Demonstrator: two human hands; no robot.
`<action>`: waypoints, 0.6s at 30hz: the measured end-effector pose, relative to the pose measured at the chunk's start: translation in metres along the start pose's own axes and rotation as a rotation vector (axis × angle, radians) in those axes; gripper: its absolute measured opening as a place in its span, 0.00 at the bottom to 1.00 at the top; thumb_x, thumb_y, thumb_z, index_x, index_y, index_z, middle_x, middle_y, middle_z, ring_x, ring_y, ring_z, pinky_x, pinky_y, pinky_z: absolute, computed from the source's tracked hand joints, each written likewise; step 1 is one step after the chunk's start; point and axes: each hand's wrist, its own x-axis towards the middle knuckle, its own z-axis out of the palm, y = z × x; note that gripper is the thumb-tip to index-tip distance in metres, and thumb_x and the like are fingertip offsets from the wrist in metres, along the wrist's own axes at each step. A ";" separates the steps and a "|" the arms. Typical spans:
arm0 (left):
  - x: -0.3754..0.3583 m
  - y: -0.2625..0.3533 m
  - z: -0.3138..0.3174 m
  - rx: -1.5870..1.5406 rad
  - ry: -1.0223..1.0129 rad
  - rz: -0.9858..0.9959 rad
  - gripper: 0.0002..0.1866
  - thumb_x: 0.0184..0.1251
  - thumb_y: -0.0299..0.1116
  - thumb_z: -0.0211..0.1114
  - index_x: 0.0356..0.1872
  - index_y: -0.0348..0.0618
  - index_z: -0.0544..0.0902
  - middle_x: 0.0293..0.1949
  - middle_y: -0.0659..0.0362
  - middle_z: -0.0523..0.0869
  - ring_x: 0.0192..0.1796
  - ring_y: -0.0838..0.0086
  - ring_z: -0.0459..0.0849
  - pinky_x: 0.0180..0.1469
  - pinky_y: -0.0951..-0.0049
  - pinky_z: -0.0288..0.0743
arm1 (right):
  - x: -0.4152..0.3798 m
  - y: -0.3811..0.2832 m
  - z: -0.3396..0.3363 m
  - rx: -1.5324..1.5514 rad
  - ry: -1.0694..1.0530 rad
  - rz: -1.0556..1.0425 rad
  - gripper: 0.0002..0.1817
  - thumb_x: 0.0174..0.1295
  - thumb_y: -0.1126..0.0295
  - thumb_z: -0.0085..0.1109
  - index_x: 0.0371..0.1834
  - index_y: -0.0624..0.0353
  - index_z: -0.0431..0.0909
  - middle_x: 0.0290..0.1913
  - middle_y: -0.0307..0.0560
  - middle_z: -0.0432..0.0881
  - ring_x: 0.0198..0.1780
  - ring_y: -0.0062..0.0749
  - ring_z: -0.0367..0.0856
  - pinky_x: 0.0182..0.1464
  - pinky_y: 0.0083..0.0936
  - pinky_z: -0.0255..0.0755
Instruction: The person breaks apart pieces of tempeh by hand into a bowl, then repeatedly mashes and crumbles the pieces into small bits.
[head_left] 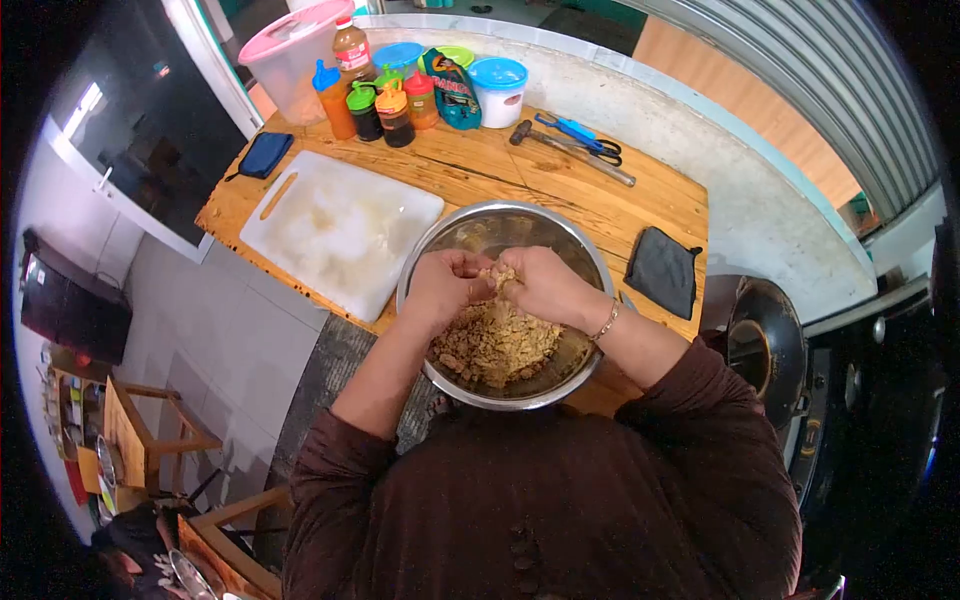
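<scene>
A wide steel mixing bowl (425, 362) stands at the table's near edge, right in front of my body. Crumbly tan dough (495, 345) lies in its bottom. Over the bowl, my left hand (447, 287) and my right hand (552, 287) meet with curled fingers. Between the fingertips they pinch a small clump of the dough (503, 281), above the rest. A bracelet circles my right wrist. Some of the fingers are hidden behind the hands.
A white cutting board (335, 230) lies left of the bowl. Sauce bottles (395, 115) and tubs (498, 95) line the back. A hammer (575, 153), scissors (603, 150) and a dark cloth (663, 272) are at right. A wok (765, 340) stands beyond the table; another person (140, 550) is lower left.
</scene>
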 end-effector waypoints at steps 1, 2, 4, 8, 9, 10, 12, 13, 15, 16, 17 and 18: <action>-0.001 0.002 0.000 -0.075 -0.008 -0.050 0.11 0.57 0.15 0.69 0.42 0.26 0.83 0.37 0.51 0.88 0.35 0.72 0.88 0.38 0.73 0.86 | 0.002 -0.002 -0.003 0.105 -0.046 0.101 0.09 0.56 0.75 0.58 0.38 0.70 0.79 0.29 0.59 0.83 0.35 0.47 0.86 0.39 0.38 0.78; 0.001 -0.001 -0.002 -0.074 -0.021 -0.042 0.11 0.59 0.17 0.69 0.43 0.27 0.83 0.36 0.53 0.88 0.34 0.72 0.87 0.37 0.73 0.86 | 0.004 -0.003 -0.005 0.207 -0.091 0.203 0.09 0.57 0.74 0.59 0.37 0.70 0.79 0.27 0.57 0.83 0.33 0.42 0.87 0.36 0.36 0.78; 0.004 -0.007 -0.004 -0.073 -0.050 -0.029 0.10 0.62 0.20 0.68 0.44 0.31 0.85 0.35 0.55 0.88 0.31 0.74 0.87 0.34 0.72 0.86 | 0.007 0.004 -0.003 0.386 -0.130 0.259 0.10 0.59 0.72 0.59 0.36 0.70 0.79 0.25 0.51 0.81 0.28 0.34 0.86 0.32 0.31 0.77; -0.012 0.008 0.003 0.218 0.075 0.005 0.07 0.64 0.22 0.66 0.42 0.34 0.87 0.31 0.54 0.89 0.29 0.73 0.88 0.29 0.72 0.83 | 0.014 0.034 0.013 0.416 -0.223 0.157 0.11 0.63 0.70 0.57 0.37 0.69 0.80 0.25 0.47 0.81 0.25 0.28 0.84 0.27 0.28 0.76; -0.017 0.013 0.004 0.267 0.087 0.012 0.07 0.64 0.23 0.66 0.41 0.34 0.87 0.30 0.53 0.88 0.28 0.73 0.88 0.28 0.72 0.82 | 0.012 0.030 0.013 0.398 -0.222 0.157 0.11 0.62 0.70 0.56 0.38 0.69 0.81 0.26 0.47 0.82 0.26 0.28 0.84 0.28 0.28 0.76; -0.019 0.015 0.005 0.318 0.098 0.021 0.07 0.65 0.23 0.65 0.41 0.35 0.87 0.29 0.52 0.88 0.27 0.73 0.88 0.28 0.72 0.81 | 0.010 0.022 0.012 0.379 -0.220 0.156 0.11 0.62 0.71 0.56 0.39 0.69 0.81 0.26 0.47 0.82 0.26 0.28 0.83 0.29 0.28 0.77; -0.019 0.014 0.006 0.383 0.103 0.057 0.07 0.64 0.24 0.65 0.41 0.36 0.87 0.29 0.52 0.88 0.28 0.72 0.88 0.29 0.70 0.81 | 0.009 0.011 0.007 0.365 -0.231 0.185 0.11 0.61 0.72 0.56 0.41 0.68 0.81 0.28 0.47 0.82 0.27 0.28 0.83 0.30 0.28 0.77; -0.020 0.014 0.005 0.417 0.106 0.076 0.07 0.63 0.25 0.66 0.41 0.36 0.87 0.29 0.52 0.88 0.28 0.71 0.88 0.30 0.69 0.80 | 0.010 0.008 0.005 0.370 -0.245 0.218 0.11 0.61 0.73 0.56 0.42 0.68 0.81 0.29 0.48 0.83 0.29 0.28 0.83 0.31 0.29 0.77; -0.016 0.004 0.000 0.509 0.098 0.169 0.08 0.62 0.25 0.65 0.41 0.37 0.88 0.29 0.50 0.88 0.30 0.67 0.88 0.32 0.67 0.80 | 0.012 0.010 0.005 0.381 -0.263 0.213 0.12 0.60 0.74 0.56 0.44 0.68 0.81 0.31 0.49 0.83 0.31 0.28 0.83 0.30 0.29 0.77; -0.015 -0.001 -0.003 0.554 0.093 0.213 0.08 0.62 0.25 0.65 0.41 0.38 0.88 0.29 0.49 0.88 0.30 0.65 0.88 0.33 0.65 0.80 | 0.013 0.015 0.006 0.387 -0.267 0.176 0.13 0.60 0.75 0.55 0.46 0.68 0.80 0.32 0.49 0.83 0.32 0.28 0.83 0.30 0.29 0.78; -0.015 -0.004 -0.004 0.620 0.113 0.266 0.09 0.61 0.25 0.66 0.41 0.38 0.88 0.30 0.49 0.88 0.31 0.63 0.88 0.34 0.64 0.80 | 0.013 0.018 0.007 0.392 -0.273 0.139 0.14 0.60 0.76 0.55 0.47 0.67 0.80 0.33 0.50 0.83 0.33 0.29 0.83 0.29 0.29 0.78; -0.016 -0.006 -0.006 0.685 0.133 0.319 0.09 0.60 0.25 0.66 0.41 0.38 0.88 0.30 0.48 0.88 0.32 0.62 0.88 0.36 0.63 0.80 | 0.012 0.013 0.004 0.335 -0.292 0.153 0.14 0.61 0.77 0.54 0.50 0.66 0.79 0.34 0.48 0.83 0.34 0.26 0.82 0.31 0.28 0.77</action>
